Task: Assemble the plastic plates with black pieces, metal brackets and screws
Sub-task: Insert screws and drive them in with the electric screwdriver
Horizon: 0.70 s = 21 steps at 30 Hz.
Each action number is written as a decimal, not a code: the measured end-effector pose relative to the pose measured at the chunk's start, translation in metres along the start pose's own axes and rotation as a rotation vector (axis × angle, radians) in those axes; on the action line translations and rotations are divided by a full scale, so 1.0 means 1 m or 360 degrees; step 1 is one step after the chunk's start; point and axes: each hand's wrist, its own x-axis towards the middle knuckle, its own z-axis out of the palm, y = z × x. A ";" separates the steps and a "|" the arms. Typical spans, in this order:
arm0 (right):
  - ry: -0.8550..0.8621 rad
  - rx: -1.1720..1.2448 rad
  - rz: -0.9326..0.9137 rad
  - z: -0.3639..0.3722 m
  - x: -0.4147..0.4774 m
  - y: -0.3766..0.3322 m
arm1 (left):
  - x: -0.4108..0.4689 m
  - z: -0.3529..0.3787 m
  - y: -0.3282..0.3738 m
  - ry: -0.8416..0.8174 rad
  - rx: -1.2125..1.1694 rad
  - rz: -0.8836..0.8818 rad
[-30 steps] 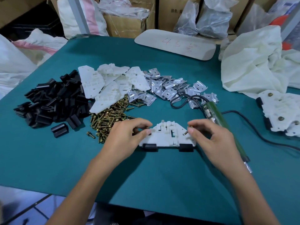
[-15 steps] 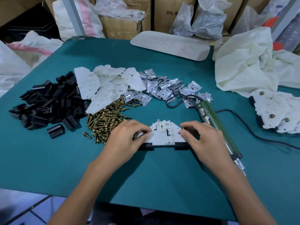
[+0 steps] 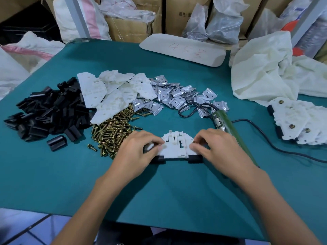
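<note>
The plate [image 3: 177, 147] lies flat on the green surface [image 3: 177, 191], directly in front of you and between your hands. Its long axis runs left to right. The straight wide edge faces you, with two black pieces [image 3: 195, 158] at its near corners, and the tapered end points away.

Your left hand [image 3: 136, 151] pinches the plate's left side. Your right hand [image 3: 217, 147] pinches a brass screw [image 3: 194, 142] at the plate's right edge.

The green screwdriver [image 3: 224, 121] lies just beside your right hand, its long axis running away from you.

On the white board [image 3: 182, 50] at the far edge, red handwriting reads "45", followed by characters too faint to read. The cardboard box [image 3: 178, 20] behind it carries printed characters that are also illegible.
</note>
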 end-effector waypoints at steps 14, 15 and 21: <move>-0.0154 -0.0158 -0.0164 -0.012 0.009 -0.001 | 0.000 -0.002 0.000 0.0062 -0.0111 -0.0051; -0.0145 -0.0169 -0.0148 -0.012 0.010 -0.002 | -0.001 -0.002 0.000 0.0052 -0.0151 -0.0056; 0.0070 -0.0046 0.0027 -0.028 -0.001 0.007 | 0.001 -0.004 0.002 -0.0004 -0.0074 -0.0022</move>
